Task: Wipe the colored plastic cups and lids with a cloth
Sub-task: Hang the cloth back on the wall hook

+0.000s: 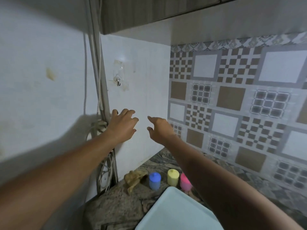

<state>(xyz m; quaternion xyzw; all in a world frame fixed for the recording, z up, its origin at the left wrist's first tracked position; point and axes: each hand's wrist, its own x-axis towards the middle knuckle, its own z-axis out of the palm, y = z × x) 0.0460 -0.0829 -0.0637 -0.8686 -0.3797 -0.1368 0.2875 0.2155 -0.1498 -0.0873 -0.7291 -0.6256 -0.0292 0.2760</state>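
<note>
**Up high, two bare hands; low down, three lidded cups**

Leftmost, a bundle of pale cables [98, 80] runs down the white wall from the upper left of the frame to the granite countertop [119, 205], knotted into a loop about halfway down. Just right of that knot is the left hand [122, 125], raised in the middle of the frame with its fingers loosely spread and slightly bent, holding nothing. Above it, a small metal hook [118, 81] on a clear adhesive pad is stuck to the wall. The right hand [159, 128] is raised beside the left, a gap between them; its fingers point forward and up, the thumb held apart, and it too holds nothing.

Both hands are well apart from the task's things, which are at the bottom centre of the frame. A crumpled tan cloth [134, 179] lies on the countertop near the foot of the cables. To its right stand the blue cup [154, 180], the yellow cup [173, 177] and the pink cup [185, 181] in a row, upright and lidded (the right forearm hides part of the pink one). In front of them is a pale blue tray [176, 211]. Brown, grey and white patterned tiles [232, 97] fill the right of the frame.
</note>
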